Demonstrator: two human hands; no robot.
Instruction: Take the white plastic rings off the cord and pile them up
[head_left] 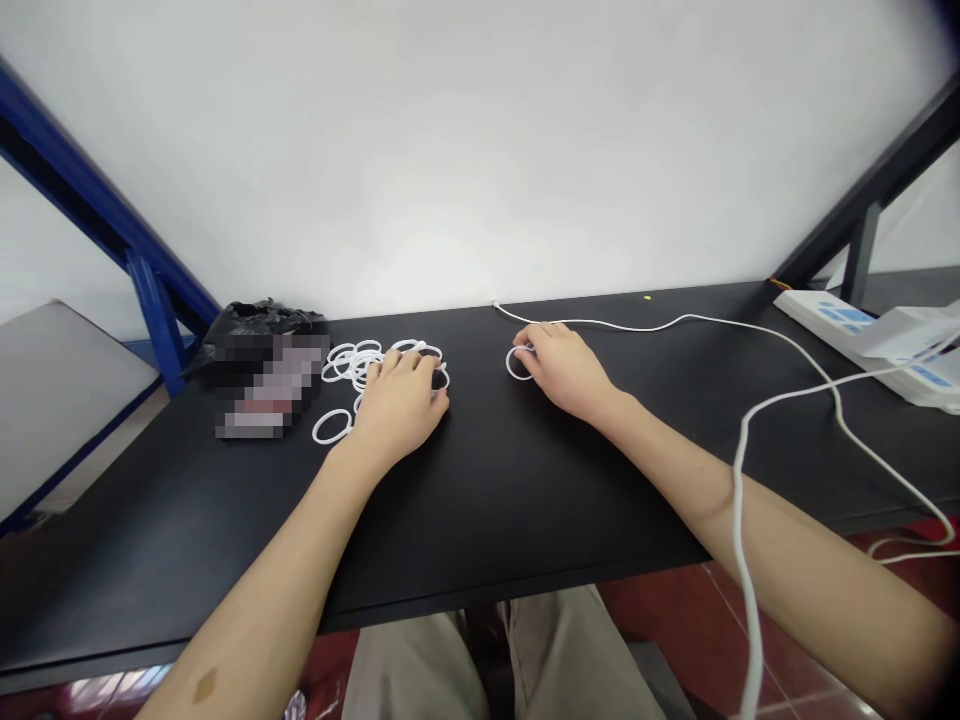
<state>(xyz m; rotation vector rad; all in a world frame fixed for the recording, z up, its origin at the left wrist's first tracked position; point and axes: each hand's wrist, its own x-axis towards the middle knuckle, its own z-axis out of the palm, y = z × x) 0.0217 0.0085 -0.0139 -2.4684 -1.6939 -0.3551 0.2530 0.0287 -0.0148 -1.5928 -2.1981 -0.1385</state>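
Several white rings (351, 364) lie in a loose heap on the black table (487, 500), with one lone ring (331, 427) nearer me. My left hand (401, 400) rests palm down on the heap's right side, fingers curled over some rings. My right hand (564, 367) lies further right, its fingertips on a single white ring (517, 363) set apart from the heap. What either hand grips under the fingers is hidden.
A black plastic bag (259, 325) with a blurred packet sits left of the rings. A white cable (750, 400) runs across the table's back and over my right forearm. A white power strip (862, 335) lies at the far right. Blue frame at left.
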